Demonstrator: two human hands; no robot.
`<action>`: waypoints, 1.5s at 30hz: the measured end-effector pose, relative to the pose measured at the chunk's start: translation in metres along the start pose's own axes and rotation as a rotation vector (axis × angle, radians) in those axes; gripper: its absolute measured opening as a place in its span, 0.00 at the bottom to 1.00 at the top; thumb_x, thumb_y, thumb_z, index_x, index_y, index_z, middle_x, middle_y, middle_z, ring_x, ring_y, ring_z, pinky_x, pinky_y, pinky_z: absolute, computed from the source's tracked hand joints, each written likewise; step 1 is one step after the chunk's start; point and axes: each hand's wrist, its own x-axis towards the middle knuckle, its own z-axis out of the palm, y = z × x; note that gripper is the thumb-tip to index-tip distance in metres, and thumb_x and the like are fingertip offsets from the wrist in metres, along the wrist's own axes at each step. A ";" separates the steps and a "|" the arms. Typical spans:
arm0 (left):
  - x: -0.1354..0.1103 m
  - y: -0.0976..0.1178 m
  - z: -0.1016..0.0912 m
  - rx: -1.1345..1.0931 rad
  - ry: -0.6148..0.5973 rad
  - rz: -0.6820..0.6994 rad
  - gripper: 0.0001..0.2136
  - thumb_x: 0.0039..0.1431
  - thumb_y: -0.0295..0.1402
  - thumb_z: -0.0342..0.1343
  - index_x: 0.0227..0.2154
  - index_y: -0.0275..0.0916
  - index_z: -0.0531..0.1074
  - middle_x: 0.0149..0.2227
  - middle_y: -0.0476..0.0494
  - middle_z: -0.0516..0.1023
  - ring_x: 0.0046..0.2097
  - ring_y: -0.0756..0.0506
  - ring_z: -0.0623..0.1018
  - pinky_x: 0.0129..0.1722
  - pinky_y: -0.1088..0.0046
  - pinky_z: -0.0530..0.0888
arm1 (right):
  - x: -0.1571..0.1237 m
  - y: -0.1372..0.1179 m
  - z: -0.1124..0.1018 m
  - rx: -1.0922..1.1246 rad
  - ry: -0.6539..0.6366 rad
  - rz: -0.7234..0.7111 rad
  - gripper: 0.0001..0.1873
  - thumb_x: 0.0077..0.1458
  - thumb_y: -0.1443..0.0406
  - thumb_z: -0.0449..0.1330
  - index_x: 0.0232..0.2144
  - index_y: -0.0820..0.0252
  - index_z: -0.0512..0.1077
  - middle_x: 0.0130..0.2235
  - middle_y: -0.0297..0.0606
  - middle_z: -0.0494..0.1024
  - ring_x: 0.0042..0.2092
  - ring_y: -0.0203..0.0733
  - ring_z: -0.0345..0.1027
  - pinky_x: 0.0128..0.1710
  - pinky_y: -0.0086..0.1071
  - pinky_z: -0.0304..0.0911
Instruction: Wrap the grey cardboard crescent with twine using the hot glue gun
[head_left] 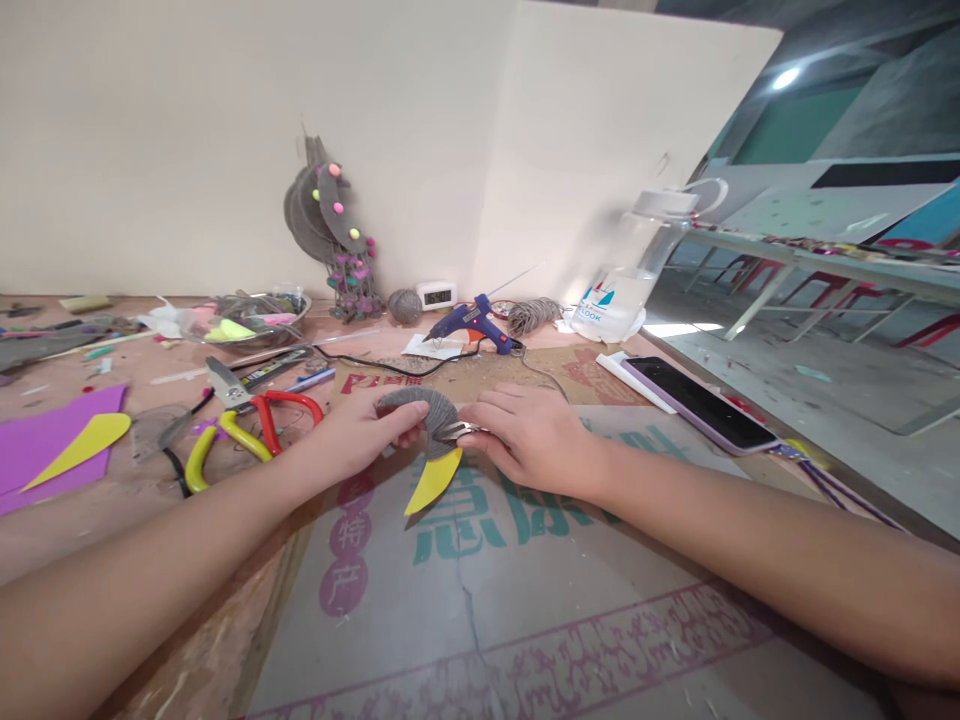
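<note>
My left hand [375, 430] pinches a curved, crescent-like piece wrapped in grey yarn [432, 412], with the thumb lying on top. From its lower end sticks out a bare yellow tip [435, 481], pointing down toward me. On the other side, my right hand [525, 435] is closed around a small silvery metal tool [459, 431], whose tips touch the yarn wrapping. The fingers cover most of that tool, so its exact kind is hidden. Both hands are above a printed cardboard sheet [390, 620].
Behind the hands are a blue glue gun [472, 322], yarn bundle [532, 316], yarn ball [405, 306] and small clock [436, 295]. Red-and-yellow-handled cutters [247, 415] and purple sheets [56, 450] lie left. A phone [697, 400] and water bottle [622, 270] stand right.
</note>
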 end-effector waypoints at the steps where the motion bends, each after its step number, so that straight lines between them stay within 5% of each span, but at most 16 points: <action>1: 0.000 0.000 0.000 -0.002 -0.004 -0.001 0.15 0.53 0.41 0.47 0.20 0.37 0.67 0.20 0.50 0.71 0.24 0.51 0.69 0.24 0.77 0.66 | 0.000 0.000 0.000 0.000 0.003 -0.003 0.15 0.60 0.60 0.46 0.37 0.62 0.69 0.32 0.39 0.73 0.34 0.38 0.62 0.33 0.31 0.53; 14: 0.000 -0.003 0.000 0.010 0.001 0.009 0.15 0.54 0.42 0.47 0.21 0.37 0.67 0.21 0.51 0.71 0.24 0.51 0.69 0.24 0.78 0.65 | 0.001 0.002 0.000 0.051 0.081 0.066 0.15 0.59 0.59 0.48 0.36 0.63 0.69 0.31 0.39 0.73 0.33 0.37 0.63 0.31 0.29 0.53; 45: -0.001 0.001 0.000 -0.026 -0.019 -0.005 0.14 0.54 0.40 0.47 0.21 0.37 0.68 0.21 0.51 0.71 0.24 0.52 0.68 0.23 0.79 0.64 | 0.000 0.004 0.004 0.027 0.039 0.012 0.14 0.59 0.60 0.47 0.36 0.62 0.69 0.31 0.38 0.73 0.34 0.38 0.62 0.33 0.30 0.53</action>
